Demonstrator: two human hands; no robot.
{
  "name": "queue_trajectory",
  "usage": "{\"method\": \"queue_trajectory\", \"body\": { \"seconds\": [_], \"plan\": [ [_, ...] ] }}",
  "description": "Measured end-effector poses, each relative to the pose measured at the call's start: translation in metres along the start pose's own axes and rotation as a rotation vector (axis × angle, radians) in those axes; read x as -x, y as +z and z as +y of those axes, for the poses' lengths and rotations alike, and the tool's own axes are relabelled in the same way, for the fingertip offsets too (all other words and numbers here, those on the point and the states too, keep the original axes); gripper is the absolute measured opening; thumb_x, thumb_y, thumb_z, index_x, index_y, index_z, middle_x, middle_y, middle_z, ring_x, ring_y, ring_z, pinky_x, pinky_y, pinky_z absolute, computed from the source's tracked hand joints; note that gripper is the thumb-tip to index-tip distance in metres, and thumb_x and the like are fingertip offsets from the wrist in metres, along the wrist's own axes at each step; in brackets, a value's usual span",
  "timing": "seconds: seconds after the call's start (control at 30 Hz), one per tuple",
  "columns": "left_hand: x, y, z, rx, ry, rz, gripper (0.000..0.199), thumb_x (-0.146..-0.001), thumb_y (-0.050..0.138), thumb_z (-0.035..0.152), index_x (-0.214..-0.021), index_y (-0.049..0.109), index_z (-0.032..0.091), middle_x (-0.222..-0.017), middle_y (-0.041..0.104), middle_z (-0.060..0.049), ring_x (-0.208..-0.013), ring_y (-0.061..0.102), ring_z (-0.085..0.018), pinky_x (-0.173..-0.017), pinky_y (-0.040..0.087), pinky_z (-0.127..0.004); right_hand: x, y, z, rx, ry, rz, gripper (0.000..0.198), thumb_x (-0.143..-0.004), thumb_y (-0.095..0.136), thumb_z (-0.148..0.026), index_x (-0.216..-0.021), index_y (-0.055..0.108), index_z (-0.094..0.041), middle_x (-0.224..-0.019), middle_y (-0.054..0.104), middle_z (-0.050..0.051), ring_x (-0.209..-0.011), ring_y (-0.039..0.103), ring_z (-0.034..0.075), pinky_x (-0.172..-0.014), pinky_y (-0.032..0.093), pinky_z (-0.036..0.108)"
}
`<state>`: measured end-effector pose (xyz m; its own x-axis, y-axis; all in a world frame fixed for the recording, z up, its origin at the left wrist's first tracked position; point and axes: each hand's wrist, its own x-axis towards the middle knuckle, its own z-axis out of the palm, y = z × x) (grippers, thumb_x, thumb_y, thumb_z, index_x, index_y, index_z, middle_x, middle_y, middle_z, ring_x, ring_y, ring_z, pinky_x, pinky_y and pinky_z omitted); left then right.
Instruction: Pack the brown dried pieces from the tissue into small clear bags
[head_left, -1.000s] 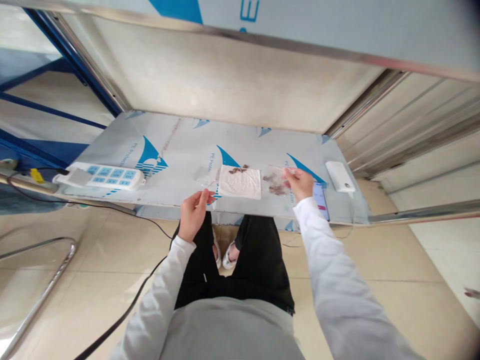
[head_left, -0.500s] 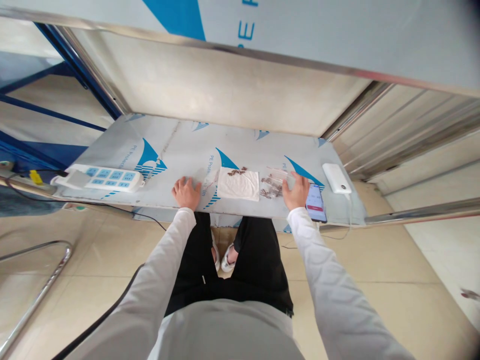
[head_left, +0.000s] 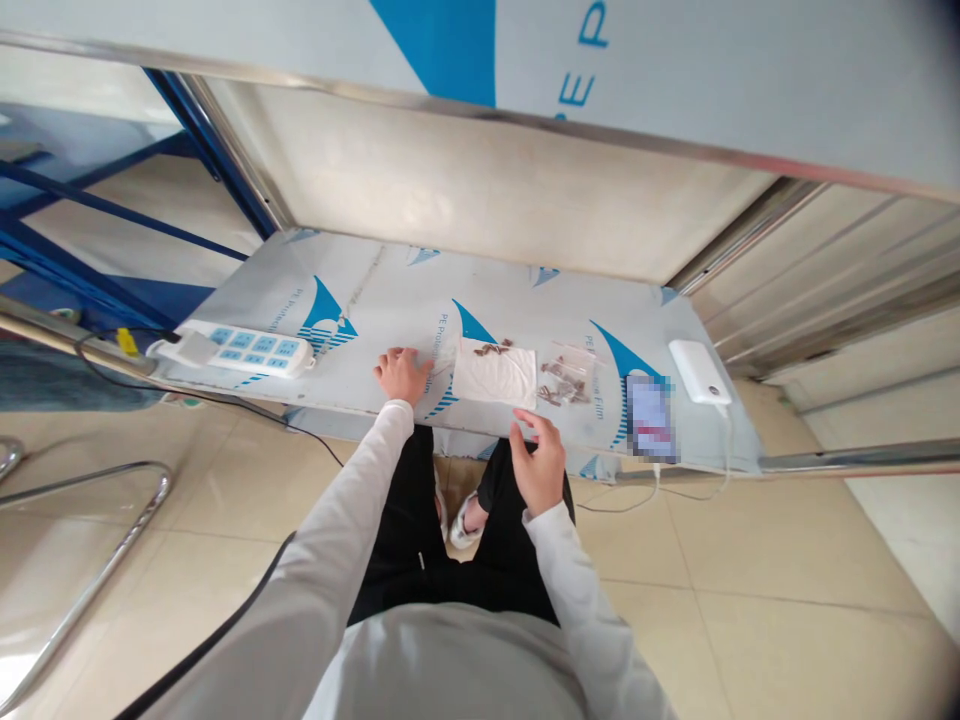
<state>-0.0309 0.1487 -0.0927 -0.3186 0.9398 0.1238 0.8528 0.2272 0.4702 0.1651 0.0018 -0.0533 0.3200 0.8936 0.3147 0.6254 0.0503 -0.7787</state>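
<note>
My left hand (head_left: 403, 376) rests on the film-covered shelf (head_left: 360, 375), fingers spread, holding nothing. To its right lies a white cloth (head_left: 495, 377) with several small brown pieces (head_left: 493, 349) along its far edge; their kind is too small to tell. My right hand (head_left: 539, 460) is at the shelf's front edge, just below the cloth's near right corner, fingers apart and nothing in them. Beyond it lies a clear plastic bag (head_left: 574, 370) with more brown pieces in and beside it.
A white power strip (head_left: 255, 352) lies at the left, its black cable hanging over the front edge. At the right are a phone (head_left: 651, 420) and a white power bank (head_left: 699, 371) with a white cable. An upper shelf (head_left: 675, 80) overhangs the back.
My right hand has moved left and toward me, from beside the plastic bag and phone to the shelf's front edge. The left hand stays on the shelf. The camera view has shifted slightly.
</note>
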Motion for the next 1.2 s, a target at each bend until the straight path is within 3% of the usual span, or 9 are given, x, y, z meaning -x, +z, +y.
{"method": "queue_trajectory", "body": {
  "seconds": [0.2,0.37,0.5,0.67,0.77,0.87,0.97,1.1,1.2],
  "plan": [
    [-0.001,-0.004,-0.003,0.073,-0.031,0.012,0.017,-0.079,0.059,0.032,-0.084,0.069,0.02,-0.109,0.064,-0.012,-0.109,0.05,-0.033,-0.091,0.034,-0.046,0.012,-0.005,-0.005,-0.031,0.043,-0.039,0.022,-0.085,0.052,-0.027,-0.101,0.065,-0.02,-0.103,0.067,0.01,-0.099,0.059,0.024,-0.084,0.048,0.041],
    [0.002,-0.025,-0.017,0.143,-0.087,0.121,0.019,-0.082,0.054,0.032,-0.091,0.067,0.021,-0.11,0.064,-0.01,-0.105,0.054,-0.029,-0.093,0.034,-0.046,0.007,-0.002,-0.008,-0.044,0.041,-0.034,0.021,-0.086,0.052,-0.028,-0.1,0.064,-0.019,-0.101,0.067,0.01,-0.097,0.06,0.023,-0.083,0.048,0.04],
    [0.013,-0.042,-0.026,0.231,-0.067,0.151,0.023,-0.086,0.049,0.035,-0.093,0.064,0.019,-0.099,0.068,-0.006,-0.088,0.063,-0.019,-0.087,0.042,-0.035,-0.021,0.029,-0.024,-0.137,0.038,-0.063,0.026,-0.085,0.053,-0.034,-0.101,0.064,-0.017,-0.102,0.068,0.012,-0.095,0.062,0.022,-0.082,0.049,0.038],
    [0.038,-0.054,-0.02,0.428,0.044,0.18,0.027,-0.086,0.051,0.04,-0.092,0.064,0.018,-0.093,0.071,-0.005,-0.081,0.066,-0.016,-0.078,0.045,-0.029,-0.07,0.084,-0.06,-0.389,0.209,-0.283,0.059,-0.073,0.065,-0.051,-0.118,0.057,-0.014,-0.112,0.067,0.016,-0.093,0.066,0.022,-0.079,0.053,0.035],
    [0.052,-0.061,-0.013,0.502,0.127,0.189,0.021,-0.084,0.055,0.037,-0.089,0.064,0.018,-0.091,0.07,-0.005,-0.081,0.065,-0.017,-0.079,0.046,-0.03,-0.083,0.094,-0.077,-0.442,0.157,-0.365,0.042,-0.074,0.065,-0.049,-0.1,0.067,-0.017,-0.094,0.073,0.01,-0.083,0.069,0.021,-0.078,0.053,0.033],
    [0.066,-0.07,-0.004,0.481,0.167,0.164,0.018,-0.081,0.059,0.033,-0.091,0.065,0.019,-0.093,0.068,-0.006,-0.085,0.063,-0.018,-0.082,0.045,-0.031,-0.078,0.084,-0.082,-0.389,0.05,-0.337,0.022,-0.079,0.06,-0.039,-0.077,0.07,-0.02,-0.076,0.073,0.004,-0.073,0.068,0.019,-0.074,0.052,0.03],
    [0.081,-0.08,0.008,0.536,0.128,0.166,0.023,-0.083,0.058,0.037,-0.096,0.064,0.019,-0.098,0.066,-0.008,-0.087,0.061,-0.018,-0.082,0.046,-0.031,-0.059,0.066,-0.081,-0.307,0.024,-0.268,0.017,-0.08,0.059,-0.034,-0.076,0.07,-0.021,-0.071,0.072,0.003,-0.065,0.067,0.018,-0.068,0.052,0.029],
    [0.099,-0.089,0.021,0.765,0.127,-0.096,0.024,-0.084,0.056,0.04,-0.089,0.064,0.019,-0.083,0.07,-0.005,-0.075,0.066,-0.016,-0.071,0.049,-0.027,-0.032,0.04,-0.077,-0.29,0.02,-0.211,0.013,-0.08,0.06,-0.031,-0.084,0.067,-0.021,-0.078,0.072,0.003,-0.066,0.066,0.017,-0.066,0.052,0.028],
    [0.11,-0.095,0.025,0.704,0.159,-0.201,0.021,-0.083,0.057,0.039,-0.084,0.067,0.02,-0.075,0.072,-0.004,-0.068,0.068,-0.018,-0.067,0.05,-0.026,-0.021,0.024,-0.072,-0.215,-0.01,-0.168,0.015,-0.083,0.057,-0.026,-0.096,0.063,-0.022,-0.08,0.07,0.002,-0.063,0.064,0.015,-0.064,0.051,0.026]
  ]
}}
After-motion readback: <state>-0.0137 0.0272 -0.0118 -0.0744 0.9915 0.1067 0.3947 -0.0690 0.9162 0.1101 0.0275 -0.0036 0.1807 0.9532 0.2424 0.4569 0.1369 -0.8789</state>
